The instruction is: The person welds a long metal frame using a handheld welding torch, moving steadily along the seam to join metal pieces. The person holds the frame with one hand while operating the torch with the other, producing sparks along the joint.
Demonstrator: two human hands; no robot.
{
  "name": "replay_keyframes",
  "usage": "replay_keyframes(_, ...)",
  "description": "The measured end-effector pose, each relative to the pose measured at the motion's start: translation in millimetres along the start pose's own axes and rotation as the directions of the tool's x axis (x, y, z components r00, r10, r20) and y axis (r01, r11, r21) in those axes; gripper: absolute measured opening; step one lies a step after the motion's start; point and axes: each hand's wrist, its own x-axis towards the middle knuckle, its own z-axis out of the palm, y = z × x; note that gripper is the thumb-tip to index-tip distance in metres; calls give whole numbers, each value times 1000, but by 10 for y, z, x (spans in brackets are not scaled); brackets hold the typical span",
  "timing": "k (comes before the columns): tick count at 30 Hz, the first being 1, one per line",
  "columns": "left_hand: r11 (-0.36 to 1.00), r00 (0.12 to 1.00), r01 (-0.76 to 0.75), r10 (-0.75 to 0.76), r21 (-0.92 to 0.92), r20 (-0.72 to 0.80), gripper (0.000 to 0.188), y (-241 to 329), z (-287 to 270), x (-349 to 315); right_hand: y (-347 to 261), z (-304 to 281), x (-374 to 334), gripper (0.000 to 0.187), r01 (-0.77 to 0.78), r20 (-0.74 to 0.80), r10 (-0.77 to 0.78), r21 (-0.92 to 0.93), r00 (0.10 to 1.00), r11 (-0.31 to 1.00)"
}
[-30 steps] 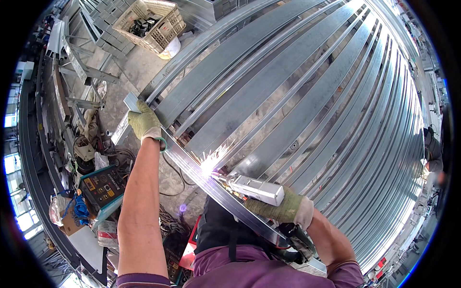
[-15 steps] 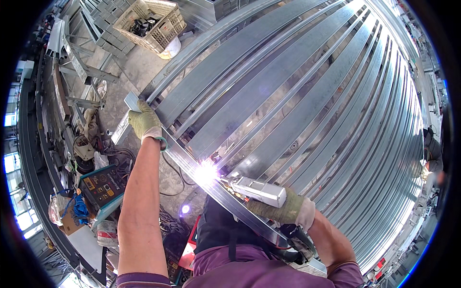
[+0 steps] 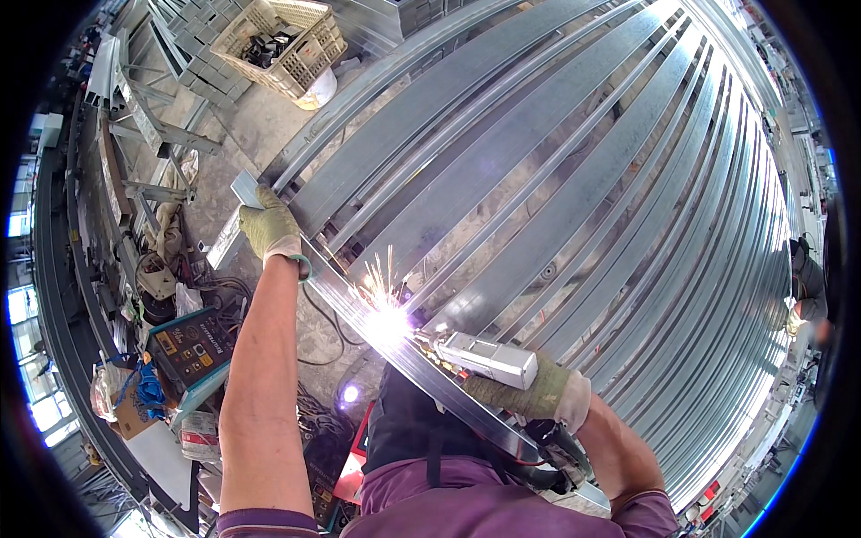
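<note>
Evidently, a weld (image 3: pixel 388 324) burns on the frame's (image 3: pixel 457 399) near edge, other joints' progress unclear; left hand (image 3: pixel 270 226) clutches its left corner, right hand (image 3: pixel 531 397) grips the torch (image 3: pixel 432 340).

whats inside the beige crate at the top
Some black pieces lie in the beige crate, too small to identify. What is underneath them is covered, and the near walls hide part of the crate's bottom.
</note>
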Motion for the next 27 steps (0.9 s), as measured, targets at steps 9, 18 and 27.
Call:
replay_keyframes(9,1000,1000,-10,10,1,-3,67,21,6,-6,184,5,-24,62,56,-33,-55,55,998,997)
replay_keyframes(18,1000,1000,-15,15,26,0,70,-20,18,38,255,1,-32,62,-43,-45,45,39,998,998)
replay_keyframes(27,1000,1000,1,-1,9,-27,69,9,17,3,340,181,-194,58,17,-174,1,100,985,995)
